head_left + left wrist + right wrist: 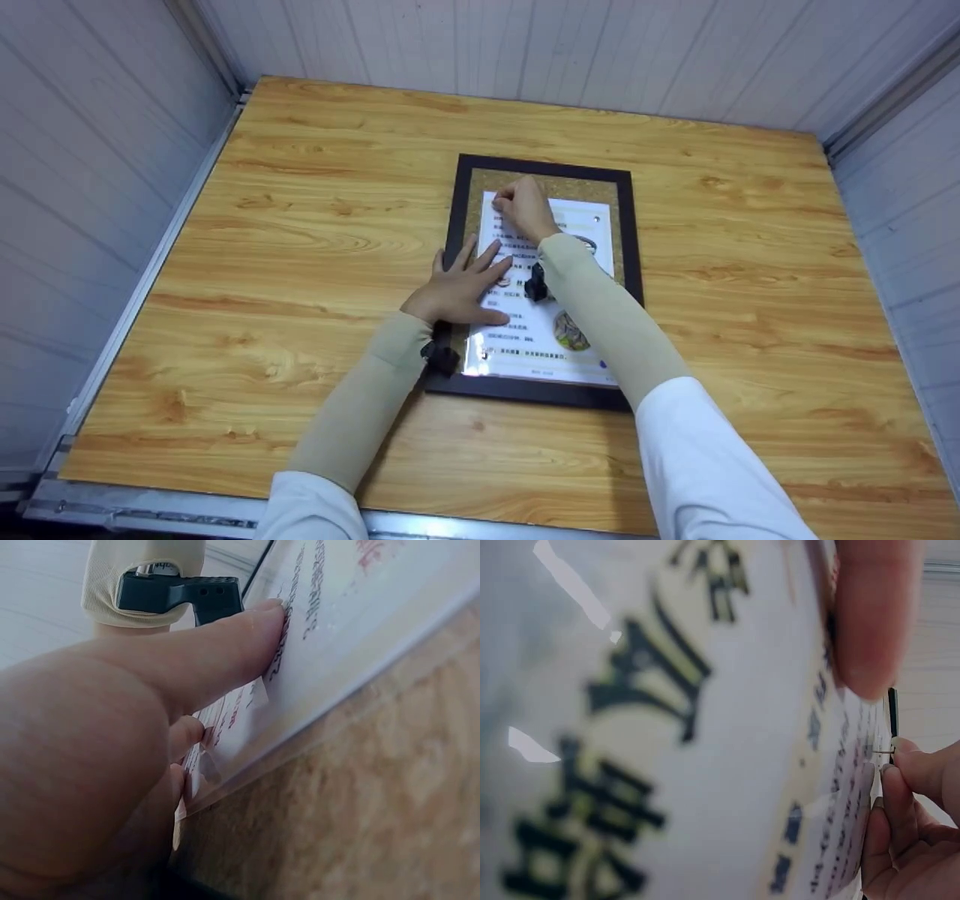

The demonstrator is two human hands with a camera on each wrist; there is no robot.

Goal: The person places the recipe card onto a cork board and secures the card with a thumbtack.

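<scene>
A laminated printed sheet point(517, 352) lies on a cork board point(574, 185) with a dark frame point(525, 388). My left hand point(461, 289) rests with fingers spread on the left side of the sheet and across the frame. Its thumb point(225, 652) touches the sheet in the left wrist view. At the top left corner, my right hand point(529, 210) pinches a thin metal pin point(883, 752) between thumb and fingertip. The pin's shaft points at the sheet; its head is hidden by the fingers. A blurred finger point(877, 622) covers the sheet's near part in the right wrist view.
A small pin point(597, 219) shows at the sheet's top right corner, and a blue one point(603, 364) at the bottom right. The board lies on a wood-grain table point(315, 225) bounded by pale panel walls point(420, 45). A metal edge point(150, 514) runs along the front.
</scene>
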